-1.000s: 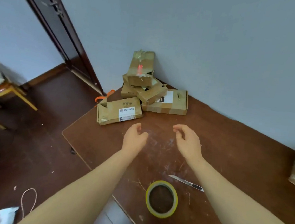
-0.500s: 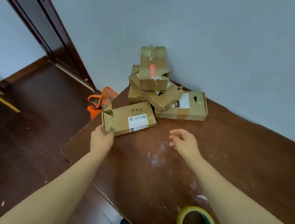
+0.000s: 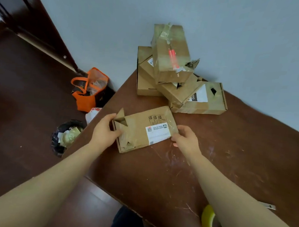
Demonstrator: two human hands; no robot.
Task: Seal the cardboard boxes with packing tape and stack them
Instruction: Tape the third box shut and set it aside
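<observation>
On the table (image 3: 157, 177), near its left edge, the flat cardboard box (image 3: 143, 129) lay gripped at both ends, left hand (image 3: 103, 133) and right hand (image 3: 186, 142) curled round it, just before the piled boxes (image 3: 173, 61), well apart from the tape roll (image 3: 206, 221).

Near box (image 3: 139, 136), sticker (image 3: 158, 133): we see a white sticker with a QR code and lines of small print, too small for us to read.
Icons (image 3: 155, 117): three small printed squares above the sticker; we cannot make them out.
Right box (image 3: 212, 105), black band (image 3: 193, 96): we read sideways digits, seemingly "090".
Top box (image 3: 174, 68), red print (image 3: 172, 58): blurred; we read nothing.
</observation>
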